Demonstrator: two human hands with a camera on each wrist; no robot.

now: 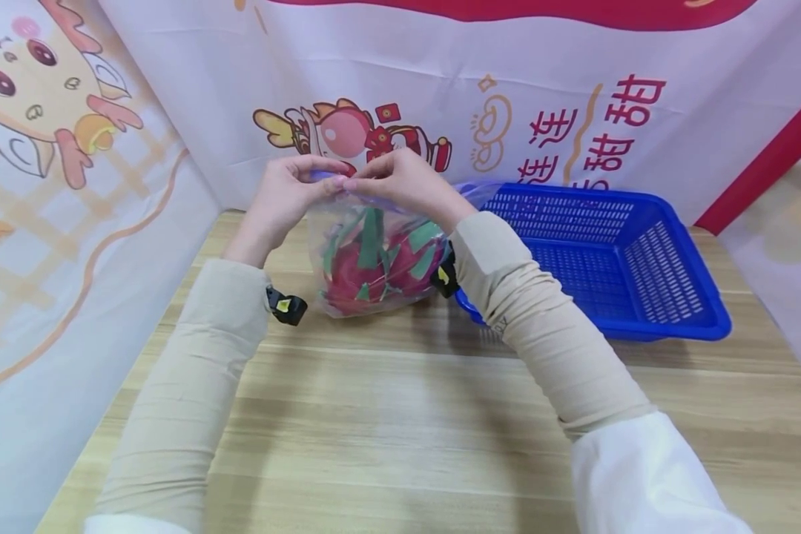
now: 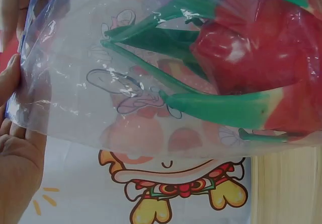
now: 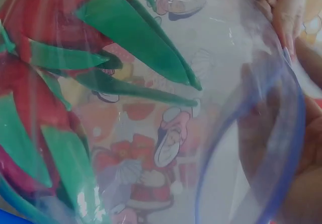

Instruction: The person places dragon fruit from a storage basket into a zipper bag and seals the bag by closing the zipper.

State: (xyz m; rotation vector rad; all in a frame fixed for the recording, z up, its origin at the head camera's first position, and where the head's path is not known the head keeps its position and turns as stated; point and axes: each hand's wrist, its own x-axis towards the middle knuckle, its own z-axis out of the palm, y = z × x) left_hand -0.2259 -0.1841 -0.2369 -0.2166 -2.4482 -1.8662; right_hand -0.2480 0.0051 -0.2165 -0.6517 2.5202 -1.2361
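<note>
A clear zip bag (image 1: 317, 256) with a blue strip along its mouth stands on the table, printed with small cartoon shells. Inside are red dragon fruits (image 1: 354, 278) with long green scales, pressed against the plastic. My left hand (image 1: 283, 194) pinches the left end of the bag's mouth between thumb and fingers. Close beside it, my right hand (image 1: 410, 184) pinches the same edge, fingertips almost meeting the left ones. To the right of the right hand the blue strip (image 3: 289, 168) bows apart, so that part of the mouth gapes.
A blue plastic basket (image 1: 690, 297) with slotted walls stands to the right, partly behind my right forearm. Printed cloth (image 1: 374, 59) hangs behind and at the left of the wooden table (image 1: 374, 415). Each wrist carries a small black camera (image 1: 287, 306).
</note>
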